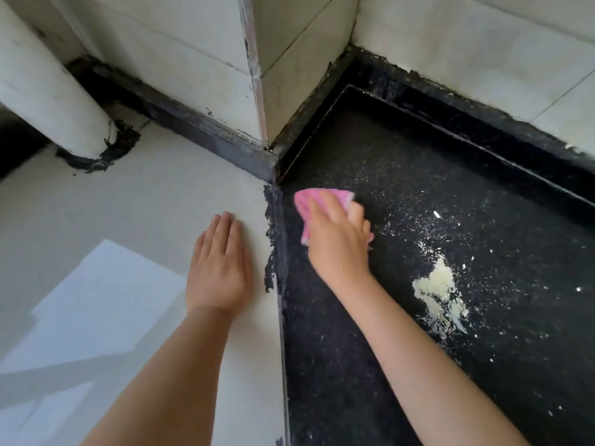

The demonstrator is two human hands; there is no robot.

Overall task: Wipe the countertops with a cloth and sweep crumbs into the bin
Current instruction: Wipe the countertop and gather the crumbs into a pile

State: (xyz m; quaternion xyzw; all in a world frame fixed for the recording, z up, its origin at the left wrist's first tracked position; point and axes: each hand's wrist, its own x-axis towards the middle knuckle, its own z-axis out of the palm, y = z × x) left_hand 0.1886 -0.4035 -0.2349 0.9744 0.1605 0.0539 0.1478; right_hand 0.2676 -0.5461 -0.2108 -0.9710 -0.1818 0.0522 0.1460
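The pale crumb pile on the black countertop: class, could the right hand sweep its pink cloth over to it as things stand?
Probably yes: only bare, speckled black countertop lies between the right hand with its pink cloth and the crumb pile.

Cloth (322,201) pink, plain, no visible print. Countertop (402,349) black with fine white speckle throughout. Crumbs (439,291) pale cream-yellow in a smeared patch right of the cloth, with scattered white flecks around it. Surface (128,204) left of the countertop off-white, plain, with a pale bluish-white light patch on it. Seam (273,239) between the two is ragged black. Wall tiles (467,53) behind the countertop off-white with thin dark grout lines. Pipe (48,91) far left white, black sealant at its base.
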